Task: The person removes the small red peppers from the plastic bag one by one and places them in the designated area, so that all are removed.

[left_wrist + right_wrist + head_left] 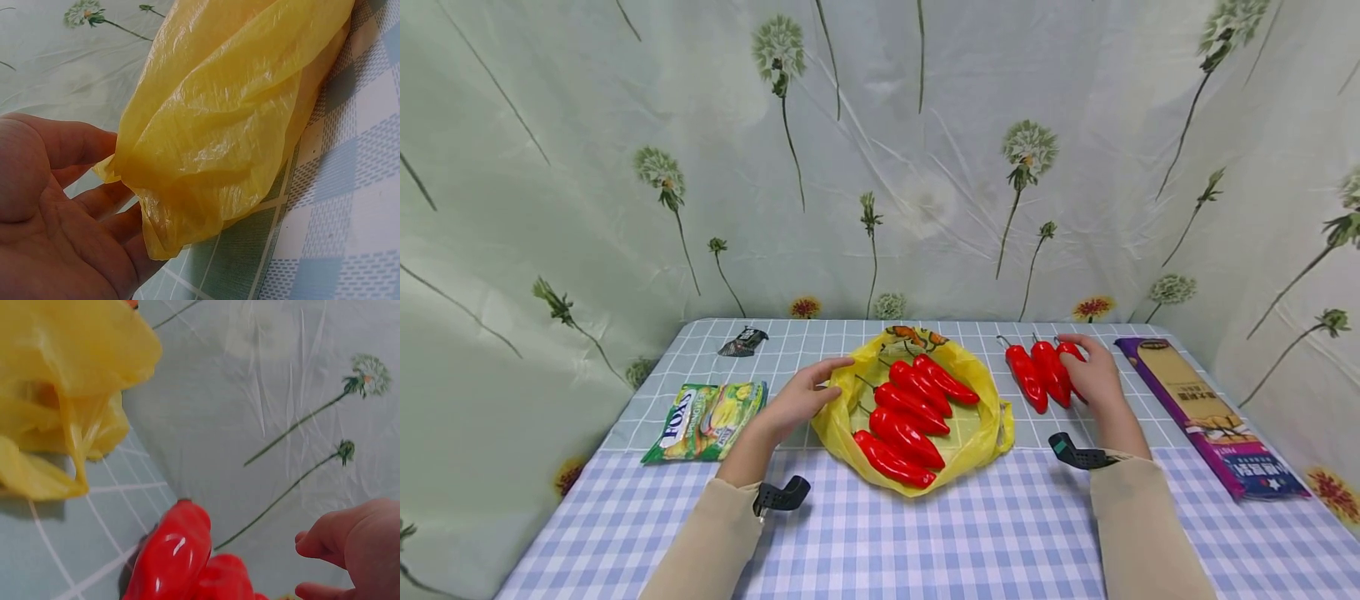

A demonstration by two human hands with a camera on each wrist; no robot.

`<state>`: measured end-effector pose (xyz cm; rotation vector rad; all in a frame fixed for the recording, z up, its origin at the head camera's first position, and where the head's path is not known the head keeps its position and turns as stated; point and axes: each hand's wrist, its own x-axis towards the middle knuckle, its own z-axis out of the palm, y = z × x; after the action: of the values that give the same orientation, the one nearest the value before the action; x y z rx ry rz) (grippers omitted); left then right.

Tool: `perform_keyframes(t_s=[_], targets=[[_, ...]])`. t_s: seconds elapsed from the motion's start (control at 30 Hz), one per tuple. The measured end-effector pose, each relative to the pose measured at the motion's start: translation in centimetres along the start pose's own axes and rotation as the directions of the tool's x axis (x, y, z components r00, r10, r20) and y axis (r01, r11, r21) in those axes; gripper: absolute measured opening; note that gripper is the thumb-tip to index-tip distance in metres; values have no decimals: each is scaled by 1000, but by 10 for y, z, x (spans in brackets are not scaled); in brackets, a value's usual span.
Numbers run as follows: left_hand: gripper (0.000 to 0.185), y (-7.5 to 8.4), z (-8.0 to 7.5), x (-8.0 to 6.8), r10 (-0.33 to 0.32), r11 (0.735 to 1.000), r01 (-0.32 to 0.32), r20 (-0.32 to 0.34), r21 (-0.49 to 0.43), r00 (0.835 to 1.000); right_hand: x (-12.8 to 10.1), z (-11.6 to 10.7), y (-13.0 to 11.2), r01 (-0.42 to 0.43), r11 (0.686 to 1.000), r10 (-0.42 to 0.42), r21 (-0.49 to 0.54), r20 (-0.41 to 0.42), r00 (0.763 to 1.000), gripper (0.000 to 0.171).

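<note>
A yellow plastic bag (827,425), its mouth spread wide, holds several red peppers (906,437) lying side by side. My left hand (797,400) is at the bag's left rim, and in the left wrist view its thumb and fingers pinch the thin plastic edge. Right of the bag lie three more red peppers (1026,379). Over the rightmost of these is my right hand (1093,371), thumb and forefinger spread apart. In the right wrist view the peppers (172,556) lie beside that hand (369,556), with nothing seen between its fingertips.
A green FOX'S packet (707,421) lies left of the bag, with a small black wrapper (743,341) behind it. On the right is a long purple pasta packet (1210,417). A floral curtain (880,167) hangs behind the checked tablecloth (940,550).
</note>
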<state>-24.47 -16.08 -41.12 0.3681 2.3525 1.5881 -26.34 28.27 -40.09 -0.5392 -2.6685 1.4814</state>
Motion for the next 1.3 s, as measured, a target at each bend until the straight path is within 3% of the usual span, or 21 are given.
perform_keyframes(t_s=[0.4, 0.63, 1.3], targets=[[49, 1, 0, -1, -5, 1000, 5, -8, -4, 1000, -16, 9, -30, 158, 986, -155, -53, 48, 987, 50], [49, 3, 1, -2, -12, 1000, 12, -9, -9, 1000, -25, 15, -42, 275, 954, -262, -118, 116, 958, 51], [48, 1, 0, 0, 20, 1000, -20, 7, -6, 1000, -46, 36, -65, 469, 879, -444, -82, 213, 870, 44]])
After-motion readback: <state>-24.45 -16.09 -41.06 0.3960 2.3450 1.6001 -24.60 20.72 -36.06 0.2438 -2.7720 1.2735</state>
